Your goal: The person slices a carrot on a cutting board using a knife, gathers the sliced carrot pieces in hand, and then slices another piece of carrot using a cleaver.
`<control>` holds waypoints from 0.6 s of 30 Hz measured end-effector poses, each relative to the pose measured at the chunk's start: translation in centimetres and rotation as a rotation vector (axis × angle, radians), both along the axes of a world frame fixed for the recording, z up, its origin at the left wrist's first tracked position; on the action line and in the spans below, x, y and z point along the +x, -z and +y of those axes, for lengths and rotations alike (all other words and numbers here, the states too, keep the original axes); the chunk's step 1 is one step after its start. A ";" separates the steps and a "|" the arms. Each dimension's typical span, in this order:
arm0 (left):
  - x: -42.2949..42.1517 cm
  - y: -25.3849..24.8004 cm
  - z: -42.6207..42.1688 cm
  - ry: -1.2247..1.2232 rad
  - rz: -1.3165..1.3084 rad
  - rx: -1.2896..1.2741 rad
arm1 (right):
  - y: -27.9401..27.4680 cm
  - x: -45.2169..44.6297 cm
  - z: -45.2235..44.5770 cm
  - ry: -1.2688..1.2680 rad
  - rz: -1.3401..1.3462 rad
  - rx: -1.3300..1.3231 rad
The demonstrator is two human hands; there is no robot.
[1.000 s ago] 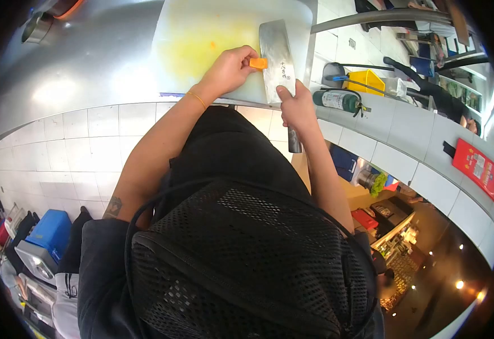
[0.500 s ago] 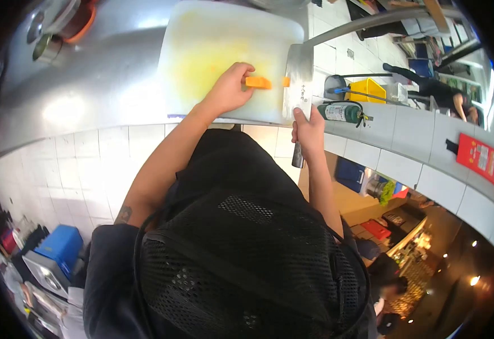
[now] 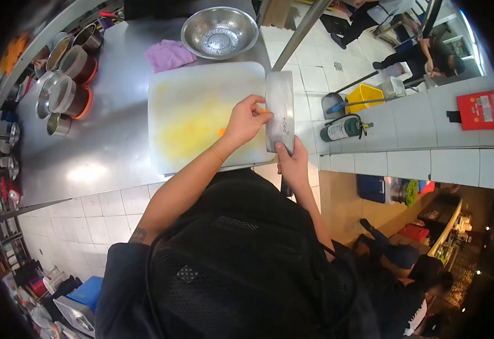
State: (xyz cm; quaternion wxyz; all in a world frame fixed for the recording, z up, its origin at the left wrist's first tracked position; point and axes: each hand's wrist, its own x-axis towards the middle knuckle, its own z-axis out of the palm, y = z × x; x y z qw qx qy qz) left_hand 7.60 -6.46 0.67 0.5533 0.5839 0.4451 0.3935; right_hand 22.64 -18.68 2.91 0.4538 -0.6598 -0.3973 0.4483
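Observation:
My right hand grips the handle of a broad cleaver, whose blade is at the right edge of a white, yellow-stained cutting board. Beside the blade, my left hand has its thumb and finger closed on a small orange piece of food, mostly covered by the fingers. Another orange chunk lies on the board by the left wrist, partly hidden behind the hand.
Behind the board sit a metal bowl and a purple cloth. Lidded tubs and a metal cup stand on the steel counter to the left. A fire extinguisher and yellow bin are right; other people are farther off.
My left hand has moved right to the cleaver blade, leaving the larger orange chunk by its wrist. The small piece beside the blade is now at my left fingertips. The view has shifted, showing the bowl and cloth.

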 end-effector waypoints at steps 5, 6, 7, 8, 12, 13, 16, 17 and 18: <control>-0.3 2.5 3.0 -0.096 0.084 -0.045 | 1.0 2.4 -0.2 -0.008 -0.032 -0.024; 0.0 2.0 3.6 -0.081 0.045 -0.051 | 2.1 3.0 -0.3 -0.084 -0.100 -0.027; 0.4 1.3 4.2 -0.065 0.007 -0.059 | 3.0 3.7 -0.1 -0.159 -0.169 -0.033; 1.3 0.6 4.8 -0.047 0.015 -0.042 | 3.7 4.5 0.2 -0.270 -0.268 -0.075; 4.2 -4.3 6.4 0.088 -0.111 -0.080 | 3.5 4.1 0.9 -0.369 -0.429 -0.082; 4.4 -4.9 6.8 0.095 -0.030 -0.132 | 3.6 4.2 1.1 -0.370 -0.428 -0.075; 1.7 -2.2 8.1 0.068 0.159 0.145 | 3.8 4.3 1.7 -0.394 -0.430 -0.048; -0.2 -1.5 7.5 0.065 0.184 0.130 | 3.1 4.4 1.7 -0.404 -0.440 -0.117; -2.2 -1.1 6.3 0.133 0.437 0.194 | 3.0 4.3 1.6 -0.413 -0.445 -0.190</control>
